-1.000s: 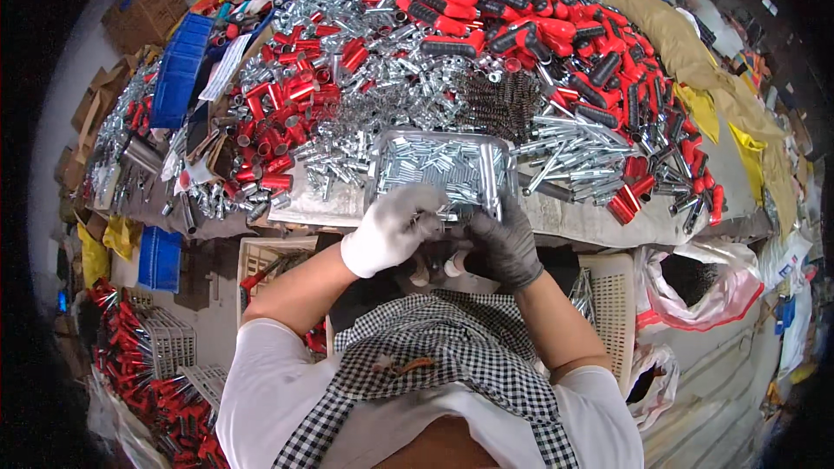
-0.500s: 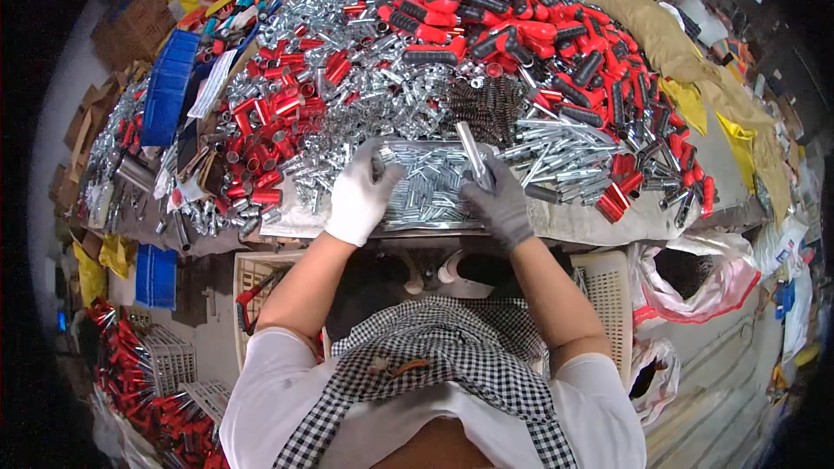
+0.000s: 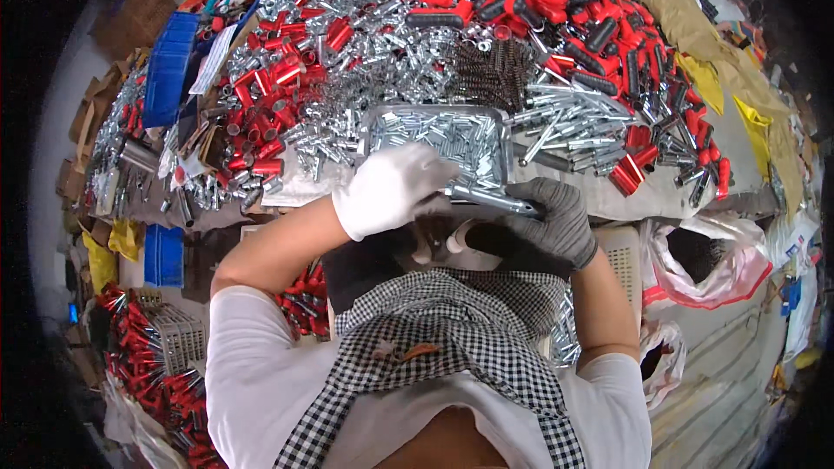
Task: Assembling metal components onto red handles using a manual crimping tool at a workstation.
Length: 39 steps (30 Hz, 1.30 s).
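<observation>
My right hand, in a grey glove, grips a shiny silver metal tube near its right end. The tube lies almost level, in front of the near edge of a metal tray. Short silver pins fill that tray. My left hand, in a white glove, is closed at the tube's left end, its fingers bent together and slightly blurred. Whatever those fingers hold, if anything, cannot be made out.
Beyond the tray are heaped dark springs, red-and-black handles, red sleeves and small silver parts. Long silver rods lie to its right. A blue bin stands at left, a white sack at lower right.
The tube has swung from nearly upright to nearly level and come closer to me with my right hand. My left hand has moved from the tray's left side to the tube's left end.
</observation>
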Each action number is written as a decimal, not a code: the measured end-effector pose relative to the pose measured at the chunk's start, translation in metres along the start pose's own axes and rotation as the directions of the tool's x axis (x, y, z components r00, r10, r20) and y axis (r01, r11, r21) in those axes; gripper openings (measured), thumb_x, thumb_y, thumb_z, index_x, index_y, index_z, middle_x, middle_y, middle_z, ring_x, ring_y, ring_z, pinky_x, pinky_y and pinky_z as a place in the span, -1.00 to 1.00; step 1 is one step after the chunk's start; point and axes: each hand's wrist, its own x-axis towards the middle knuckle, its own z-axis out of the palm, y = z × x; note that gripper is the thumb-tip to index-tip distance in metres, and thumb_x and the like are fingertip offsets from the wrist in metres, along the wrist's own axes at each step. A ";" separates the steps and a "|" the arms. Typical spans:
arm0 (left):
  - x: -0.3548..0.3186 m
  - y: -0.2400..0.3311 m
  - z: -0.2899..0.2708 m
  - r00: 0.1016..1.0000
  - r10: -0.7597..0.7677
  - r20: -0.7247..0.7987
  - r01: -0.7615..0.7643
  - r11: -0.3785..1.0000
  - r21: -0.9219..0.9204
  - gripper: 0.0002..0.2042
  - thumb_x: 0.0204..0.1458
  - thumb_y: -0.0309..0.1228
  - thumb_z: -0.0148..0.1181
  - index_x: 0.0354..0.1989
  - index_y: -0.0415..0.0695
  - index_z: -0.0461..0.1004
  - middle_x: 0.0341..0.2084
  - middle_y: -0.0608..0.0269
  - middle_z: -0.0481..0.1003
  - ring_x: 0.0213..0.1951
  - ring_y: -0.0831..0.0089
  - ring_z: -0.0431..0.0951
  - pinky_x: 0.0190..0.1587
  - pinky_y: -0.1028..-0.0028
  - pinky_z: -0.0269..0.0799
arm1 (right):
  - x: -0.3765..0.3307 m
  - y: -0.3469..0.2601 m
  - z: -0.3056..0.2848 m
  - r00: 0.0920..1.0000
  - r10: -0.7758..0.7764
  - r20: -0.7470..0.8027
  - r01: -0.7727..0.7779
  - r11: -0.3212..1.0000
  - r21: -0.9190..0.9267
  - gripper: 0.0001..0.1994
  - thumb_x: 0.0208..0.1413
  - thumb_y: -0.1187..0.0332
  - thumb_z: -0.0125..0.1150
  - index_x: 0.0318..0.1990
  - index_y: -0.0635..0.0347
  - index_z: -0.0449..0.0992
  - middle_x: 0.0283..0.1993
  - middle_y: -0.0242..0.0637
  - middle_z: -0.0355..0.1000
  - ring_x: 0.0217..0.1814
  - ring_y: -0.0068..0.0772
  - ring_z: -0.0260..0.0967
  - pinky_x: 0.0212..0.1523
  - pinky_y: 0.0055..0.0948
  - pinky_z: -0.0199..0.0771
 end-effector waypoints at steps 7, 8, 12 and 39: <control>0.042 0.028 0.013 0.949 0.046 0.311 -0.019 0.996 -0.089 -0.68 -0.15 -0.24 0.34 -0.27 -0.16 0.50 -0.49 0.15 0.44 -0.41 0.21 0.52 -0.40 0.28 0.45 | -0.013 -0.014 0.010 0.998 0.056 -0.027 -0.053 0.995 0.082 -0.39 -0.28 0.20 0.57 0.00 0.15 0.48 -0.34 -0.23 0.53 -0.32 -0.29 0.52 -0.25 -0.35 0.53; 0.049 0.032 0.018 0.916 0.042 0.399 -0.013 0.997 -0.073 -0.75 -0.10 -0.27 0.29 -0.33 -0.17 0.49 -0.50 0.14 0.44 -0.42 0.21 0.53 -0.42 0.28 0.46 | -0.013 -0.019 0.013 0.986 0.168 -0.005 -0.162 0.962 0.219 -0.30 -0.32 0.23 0.61 0.07 0.17 0.43 -0.28 -0.25 0.53 -0.27 -0.39 0.52 -0.21 -0.40 0.54; 0.072 0.031 0.031 0.922 0.154 0.356 -0.136 0.988 -0.075 -0.90 -0.07 -0.39 0.16 -0.47 -0.15 0.47 -0.56 0.15 0.43 -0.50 0.21 0.51 -0.47 0.27 0.45 | -0.024 0.021 0.031 0.991 0.132 -0.035 -0.112 0.934 0.340 -0.06 -0.27 0.19 0.62 0.33 0.16 0.23 -0.09 -0.18 0.55 -0.01 -0.40 0.49 0.03 -0.37 0.50; 0.326 -0.174 0.122 0.929 -0.078 0.362 -0.069 0.924 0.377 -0.77 -0.07 -0.39 0.17 -0.22 -0.07 0.60 -0.16 -0.03 0.52 0.01 0.08 0.48 0.11 0.24 0.37 | -0.101 0.070 -0.027 0.782 0.575 -0.242 -0.367 0.738 0.566 -0.63 -0.10 0.36 0.51 -0.11 0.24 0.60 -0.26 -0.34 0.58 -0.26 -0.58 0.47 -0.18 -0.51 0.48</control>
